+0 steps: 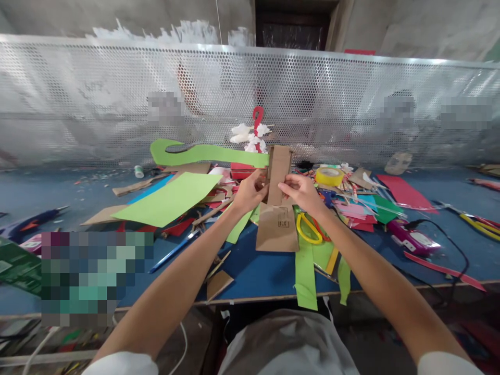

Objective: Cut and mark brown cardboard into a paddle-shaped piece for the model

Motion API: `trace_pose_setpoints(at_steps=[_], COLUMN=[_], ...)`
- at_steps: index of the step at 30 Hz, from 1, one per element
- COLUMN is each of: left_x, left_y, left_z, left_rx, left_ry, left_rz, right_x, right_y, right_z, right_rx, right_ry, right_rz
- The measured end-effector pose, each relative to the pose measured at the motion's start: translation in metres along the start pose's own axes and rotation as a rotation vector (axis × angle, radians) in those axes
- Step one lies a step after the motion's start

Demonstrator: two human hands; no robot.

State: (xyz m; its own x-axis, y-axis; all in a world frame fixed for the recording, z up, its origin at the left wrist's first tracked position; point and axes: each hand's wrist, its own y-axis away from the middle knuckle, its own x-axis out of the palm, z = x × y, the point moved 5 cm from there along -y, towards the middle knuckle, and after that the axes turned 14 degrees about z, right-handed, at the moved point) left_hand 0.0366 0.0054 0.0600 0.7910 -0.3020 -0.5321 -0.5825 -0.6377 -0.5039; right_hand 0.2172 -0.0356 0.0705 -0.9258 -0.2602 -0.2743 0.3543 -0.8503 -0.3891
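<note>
Upright between my hands stands a narrow brown cardboard piece (279, 172). My left hand (251, 191) grips its left side with bent fingers. On the opposite edge, my right hand (303, 191) pinches it between thumb and fingers. A curved green paper strip (211, 154) with a hooked end reaches left from the cardboard's upper part; how the two join is hidden. Directly below lies a wider cardboard piece (277, 229) with a small printed mark, touching or joined to the narrow one; I cannot tell which. Yellow-handled scissors (309, 229) rest just right of it.
A perforated metal panel (117, 104) closes off the table's back. A light green sheet (172, 199), yellow tape roll (329, 176), purple device with a cord (413, 237), blue pen (174, 253) and pliers (474, 221) lie around. Green strips (305, 276) hang over the front edge.
</note>
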Motion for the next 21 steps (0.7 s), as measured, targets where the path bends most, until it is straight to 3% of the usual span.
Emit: trace_pose_setpoints(at_steps=[21], left_x=[0.0018], left_y=[-0.0005], left_z=[0.0058], left_rx=[0.05], left_ry=[-0.011], left_rz=[-0.019], right_x=[0.0024], right_y=[0.0006], right_z=[-0.0042], right_rx=[0.0], right_ry=[0.059], right_rz=[0.015])
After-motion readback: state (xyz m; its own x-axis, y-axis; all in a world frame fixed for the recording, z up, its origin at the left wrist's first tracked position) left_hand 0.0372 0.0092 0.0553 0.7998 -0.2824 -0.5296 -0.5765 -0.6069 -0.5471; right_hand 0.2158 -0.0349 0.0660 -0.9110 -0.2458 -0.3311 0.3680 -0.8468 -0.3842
